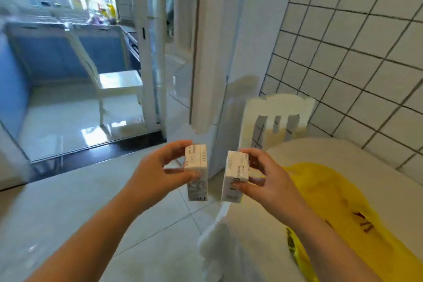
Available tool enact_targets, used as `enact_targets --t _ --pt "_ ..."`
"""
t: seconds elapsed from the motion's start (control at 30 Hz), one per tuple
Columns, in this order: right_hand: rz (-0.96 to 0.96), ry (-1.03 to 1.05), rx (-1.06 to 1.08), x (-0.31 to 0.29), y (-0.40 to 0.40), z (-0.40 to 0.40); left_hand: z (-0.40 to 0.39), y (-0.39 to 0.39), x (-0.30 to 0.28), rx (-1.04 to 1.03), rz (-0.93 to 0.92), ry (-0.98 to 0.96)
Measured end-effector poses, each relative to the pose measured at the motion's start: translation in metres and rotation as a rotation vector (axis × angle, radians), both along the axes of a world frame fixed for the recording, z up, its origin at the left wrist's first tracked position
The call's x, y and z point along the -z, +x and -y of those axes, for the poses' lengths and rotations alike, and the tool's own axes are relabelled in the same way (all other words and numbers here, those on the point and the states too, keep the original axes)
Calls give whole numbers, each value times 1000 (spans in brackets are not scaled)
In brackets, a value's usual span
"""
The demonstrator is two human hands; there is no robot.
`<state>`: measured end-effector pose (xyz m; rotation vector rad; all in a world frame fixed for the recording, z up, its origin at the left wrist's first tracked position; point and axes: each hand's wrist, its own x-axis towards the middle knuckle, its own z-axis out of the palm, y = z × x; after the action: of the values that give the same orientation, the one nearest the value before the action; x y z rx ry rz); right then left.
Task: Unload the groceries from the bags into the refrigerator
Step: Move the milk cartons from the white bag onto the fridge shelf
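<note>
My left hand (158, 169) grips a small white drink carton (197, 173) by its top, thumb on the near side. My right hand (265, 178) grips a second white carton (233, 178) the same way. Both cartons are held upright side by side, a little apart, above the floor by the table's edge. A yellow plastic bag (338, 208) lies on the white table (366, 158) to the right of my right hand. No refrigerator is plainly visible; the picture is blurred by motion.
A white chair (277, 119) stands at the table against the tiled wall (354, 41). A white pillar or door frame (219, 52) rises ahead. Through a glass sliding door (151, 52) at left are another white chair (114, 82) and blue kitchen cabinets (57, 52).
</note>
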<state>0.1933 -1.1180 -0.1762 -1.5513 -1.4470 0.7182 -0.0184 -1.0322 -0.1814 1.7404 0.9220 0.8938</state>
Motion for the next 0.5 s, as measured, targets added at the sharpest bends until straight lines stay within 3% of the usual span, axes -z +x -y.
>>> enact_targets --t 0.27,0.5 --pt "30 -42 -273 4 -128 -139 -82 -151 4 -238 -4 -10" --pt "44 -38 -371 24 -194 -270 -178 -228 33 -415 -30 -59"
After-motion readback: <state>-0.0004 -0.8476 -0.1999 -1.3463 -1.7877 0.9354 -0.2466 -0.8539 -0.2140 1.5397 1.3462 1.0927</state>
